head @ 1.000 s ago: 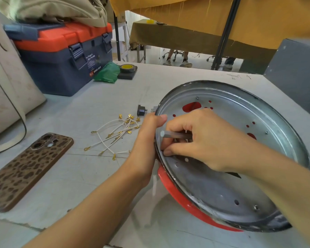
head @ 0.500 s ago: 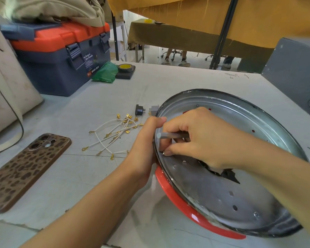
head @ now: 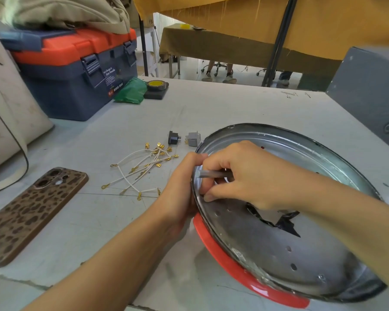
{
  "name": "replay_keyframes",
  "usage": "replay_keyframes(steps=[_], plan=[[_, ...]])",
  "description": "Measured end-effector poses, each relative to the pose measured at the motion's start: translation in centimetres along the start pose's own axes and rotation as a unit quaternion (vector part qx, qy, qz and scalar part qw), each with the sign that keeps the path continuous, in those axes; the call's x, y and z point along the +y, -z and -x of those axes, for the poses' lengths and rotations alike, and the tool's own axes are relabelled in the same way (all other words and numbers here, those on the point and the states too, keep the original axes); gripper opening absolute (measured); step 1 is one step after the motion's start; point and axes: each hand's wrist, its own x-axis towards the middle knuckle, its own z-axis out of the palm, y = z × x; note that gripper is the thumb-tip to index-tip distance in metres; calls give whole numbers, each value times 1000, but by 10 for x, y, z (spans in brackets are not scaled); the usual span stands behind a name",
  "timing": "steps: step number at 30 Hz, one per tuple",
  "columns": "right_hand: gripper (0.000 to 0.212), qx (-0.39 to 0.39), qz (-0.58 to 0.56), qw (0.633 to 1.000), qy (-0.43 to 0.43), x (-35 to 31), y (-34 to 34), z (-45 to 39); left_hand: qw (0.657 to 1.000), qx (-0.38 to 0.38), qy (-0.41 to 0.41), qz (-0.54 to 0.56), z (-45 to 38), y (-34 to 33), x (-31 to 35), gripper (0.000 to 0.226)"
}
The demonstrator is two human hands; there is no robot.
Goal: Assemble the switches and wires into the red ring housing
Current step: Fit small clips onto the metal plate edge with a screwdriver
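Observation:
The red ring housing (head: 245, 274) stands tilted on the table, its grey metal inner face with holes toward me. My left hand (head: 180, 194) grips its left rim from outside, thumb over the edge. My right hand (head: 245, 176) reaches inside and pinches a small grey metal strip (head: 213, 174) against the inner wall by the rim. A black switch (head: 173, 138) and a grey switch (head: 193, 138) lie on the table just left of the housing. A loose bunch of white wires with gold terminals (head: 142, 169) lies beside my left hand.
A leopard-print phone (head: 29, 212) lies at the near left. A blue and orange toolbox (head: 76, 70) stands at the back left, with a green bag (head: 130, 92) and a tape roll (head: 155, 85) beside it. A grey box (head: 368, 90) stands at the right.
The housing has tipped so its far rim sits lower and the red holes no longer show. Both hands keep their grips at the left rim.

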Motion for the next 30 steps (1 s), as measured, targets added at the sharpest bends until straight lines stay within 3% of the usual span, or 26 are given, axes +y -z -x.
replay_keyframes(steps=[6, 16, 25, 30], plan=[[7, -8, 9, 1000, -24, 0, 1, 0, 1000, 5, 2, -26, 1, -1, 1, 40], [16, -27, 25, 999, -34, 0, -2, 0, 998, 19, -14, -61, 7, -3, 8, 60], [17, -36, 51, 997, -53, 4, -3, -1, 985, 50, -18, -166, 3, 1, 5, 50], [23, -40, 61, 996, -56, 3, -4, 0, 986, 48, 4, -158, 5, 0, 7, 52]])
